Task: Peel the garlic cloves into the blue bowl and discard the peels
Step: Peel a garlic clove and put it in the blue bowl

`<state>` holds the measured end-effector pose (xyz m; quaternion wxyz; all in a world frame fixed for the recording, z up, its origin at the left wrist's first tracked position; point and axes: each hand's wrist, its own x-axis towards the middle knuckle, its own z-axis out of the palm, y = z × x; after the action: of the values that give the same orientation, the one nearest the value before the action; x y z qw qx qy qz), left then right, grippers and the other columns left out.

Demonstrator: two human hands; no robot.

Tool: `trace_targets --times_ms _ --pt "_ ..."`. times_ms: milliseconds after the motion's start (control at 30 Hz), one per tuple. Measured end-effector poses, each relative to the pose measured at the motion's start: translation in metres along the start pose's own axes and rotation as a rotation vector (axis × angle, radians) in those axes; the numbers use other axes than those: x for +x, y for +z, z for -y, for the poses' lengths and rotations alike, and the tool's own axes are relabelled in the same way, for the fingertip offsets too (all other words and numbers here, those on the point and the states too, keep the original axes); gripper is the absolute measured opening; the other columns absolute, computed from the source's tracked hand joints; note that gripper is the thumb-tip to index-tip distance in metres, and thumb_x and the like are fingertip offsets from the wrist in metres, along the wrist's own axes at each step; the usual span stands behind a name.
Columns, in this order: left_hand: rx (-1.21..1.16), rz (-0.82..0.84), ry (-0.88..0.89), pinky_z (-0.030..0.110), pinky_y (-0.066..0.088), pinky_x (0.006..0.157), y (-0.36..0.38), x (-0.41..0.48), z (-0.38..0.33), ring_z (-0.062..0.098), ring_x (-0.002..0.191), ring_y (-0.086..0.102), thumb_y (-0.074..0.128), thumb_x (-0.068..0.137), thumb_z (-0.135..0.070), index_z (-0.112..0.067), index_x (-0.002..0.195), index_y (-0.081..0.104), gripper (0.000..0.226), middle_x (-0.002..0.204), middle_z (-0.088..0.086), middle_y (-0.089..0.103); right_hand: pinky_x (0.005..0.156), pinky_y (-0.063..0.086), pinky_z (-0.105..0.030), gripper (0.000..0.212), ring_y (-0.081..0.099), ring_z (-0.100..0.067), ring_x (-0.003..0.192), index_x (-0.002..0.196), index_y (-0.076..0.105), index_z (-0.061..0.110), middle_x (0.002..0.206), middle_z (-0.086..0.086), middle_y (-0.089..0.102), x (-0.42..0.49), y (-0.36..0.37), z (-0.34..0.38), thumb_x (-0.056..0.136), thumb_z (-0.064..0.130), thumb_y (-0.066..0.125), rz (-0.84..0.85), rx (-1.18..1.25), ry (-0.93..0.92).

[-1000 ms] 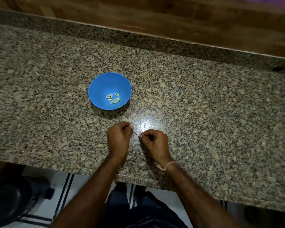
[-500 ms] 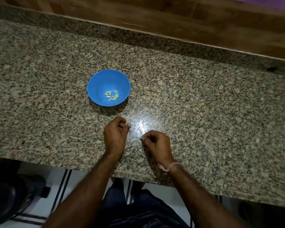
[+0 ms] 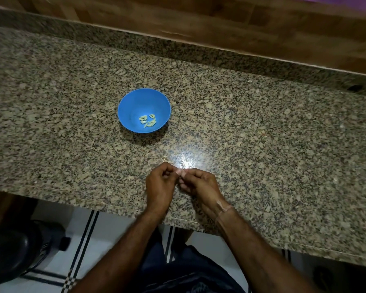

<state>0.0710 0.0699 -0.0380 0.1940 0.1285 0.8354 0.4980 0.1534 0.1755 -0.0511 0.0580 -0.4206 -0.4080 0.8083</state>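
Note:
The blue bowl (image 3: 127, 102) stands on the granite counter (image 3: 273, 144) and holds several peeled garlic cloves (image 3: 147, 120). Nearer to me, close to the counter's front edge, my left hand (image 3: 160, 185) and my right hand (image 3: 199, 182) meet at the fingertips, all fingers curled. Between them they pinch a small pale scrap that looks like garlic peel, mostly hidden by the fingers. A thin bit of peel (image 3: 164, 159) lies on the counter just beyond my left hand.
A raised granite ledge (image 3: 199, 53) and a wooden wall bound the counter at the back. Below the front edge are a tiled floor and a black round object (image 3: 11, 250) at the lower left.
My hands, apart and low on the counter half a second ago, have come together at the fingertips. The view has shifted slightly.

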Motion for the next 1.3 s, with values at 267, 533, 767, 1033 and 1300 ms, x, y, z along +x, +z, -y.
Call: trace_targets --times_ms 267,533,767,1033,1300 --pt "-0.058 -0.013 -0.122 0.012 0.052 0.061 -0.007 -0.003 0.017 0.005 0.069 0.071 0.075 0.093 -0.014 -0.016 0.084 0.076 0.009 0.073 -0.004 0.075 0.080 0.062 -0.032 0.009 0.073 -0.004 0.086 0.090 0.079 0.025 0.089 0.012 0.077 0.006 -0.014 -0.009 0.090 0.016 0.077 -0.204 -0.839 -0.464" --pt "-0.076 0.007 -0.233 0.017 0.050 0.060 -0.007 0.000 0.020 0.011 0.069 0.071 0.077 0.091 -0.028 -0.019 0.082 0.076 0.013 0.071 -0.004 0.075 0.086 0.060 -0.028 0.012 0.072 -0.002 0.094 0.104 0.081 0.019 0.100 0.011 0.078 -0.001 -0.007 -0.016 0.094 0.017 0.076 -0.164 -0.788 -0.507" --pt "-0.175 0.116 -0.262 0.029 0.052 0.059 -0.013 0.005 0.033 0.014 0.060 0.067 0.075 0.094 -0.023 -0.017 0.080 0.078 0.015 0.067 0.002 0.074 0.082 0.064 -0.041 0.009 0.078 -0.025 0.087 0.092 0.080 0.008 0.087 -0.005 0.080 -0.003 0.007 -0.013 0.090 0.017 0.082 -0.061 -0.566 -0.336" --pt "0.108 0.168 -0.007 0.024 0.052 0.063 -0.026 0.002 0.047 0.007 0.072 0.066 0.080 0.087 -0.024 -0.026 0.086 0.069 0.011 0.079 -0.009 0.068 0.070 0.059 -0.023 0.005 0.075 -0.011 0.074 0.085 0.081 0.014 0.077 0.005 0.078 -0.016 0.005 -0.021 0.089 0.016 0.082 -0.202 -0.744 -0.391" --pt "0.336 0.235 0.156 0.020 0.031 0.054 -0.033 -0.001 0.057 -0.002 0.069 0.052 0.080 0.086 -0.027 -0.035 0.098 0.059 0.025 0.090 -0.014 0.051 0.070 0.055 -0.027 0.007 0.067 -0.005 0.072 0.087 0.078 0.021 0.079 0.010 0.074 -0.015 0.004 -0.029 0.089 0.015 0.075 -0.300 -1.068 -0.494"
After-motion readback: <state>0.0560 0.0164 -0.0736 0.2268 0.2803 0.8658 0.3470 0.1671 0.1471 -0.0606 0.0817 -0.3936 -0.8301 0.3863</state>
